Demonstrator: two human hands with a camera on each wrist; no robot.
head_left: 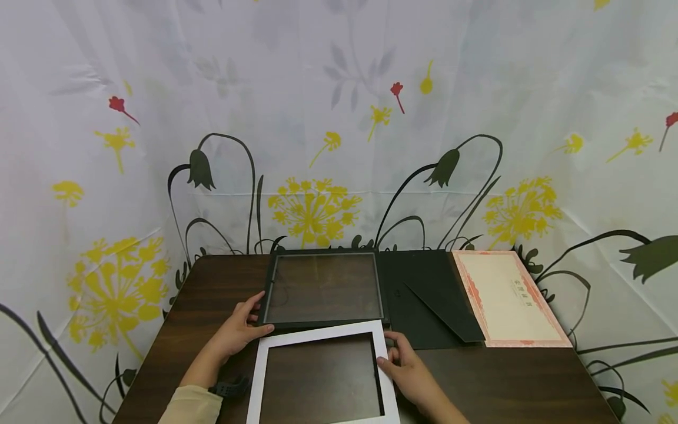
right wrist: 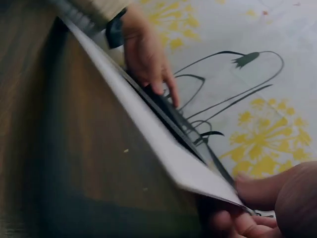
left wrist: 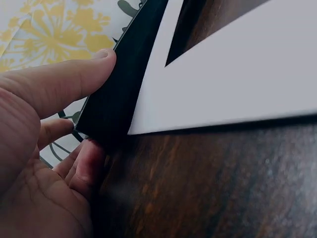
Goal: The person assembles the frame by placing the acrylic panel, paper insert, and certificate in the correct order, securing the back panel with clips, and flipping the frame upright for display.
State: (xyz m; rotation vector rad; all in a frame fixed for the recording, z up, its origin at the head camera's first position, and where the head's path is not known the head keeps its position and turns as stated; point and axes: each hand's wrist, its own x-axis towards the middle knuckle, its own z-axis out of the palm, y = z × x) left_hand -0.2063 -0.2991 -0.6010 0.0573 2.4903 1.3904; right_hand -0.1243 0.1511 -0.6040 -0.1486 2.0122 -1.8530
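Note:
A black picture frame point(head_left: 324, 252) with a clear pane lies flat at the back middle of the table. My left hand point(head_left: 239, 331) grips its near-left corner; in the left wrist view the thumb point(left wrist: 94, 64) lies on the black edge point(left wrist: 116, 94) and the fingers curl below. Nearer to me, a white mat board point(head_left: 257, 380) with a rectangular cut-out overlaps the frame's front edge in the head view. My right hand point(head_left: 410, 368) pinches the mat's right side between thumb and fingers. The mat point(right wrist: 148, 121) slants across the right wrist view.
Right of the frame lies a black backing board point(head_left: 418, 268) with a stand flap point(head_left: 447, 315). Beside it, a cream certificate sheet point(head_left: 500, 294) with a pink-orange border lies on the dark wooden table point(head_left: 228, 277). A flower-patterned curtain point(head_left: 339, 118) hangs behind the table.

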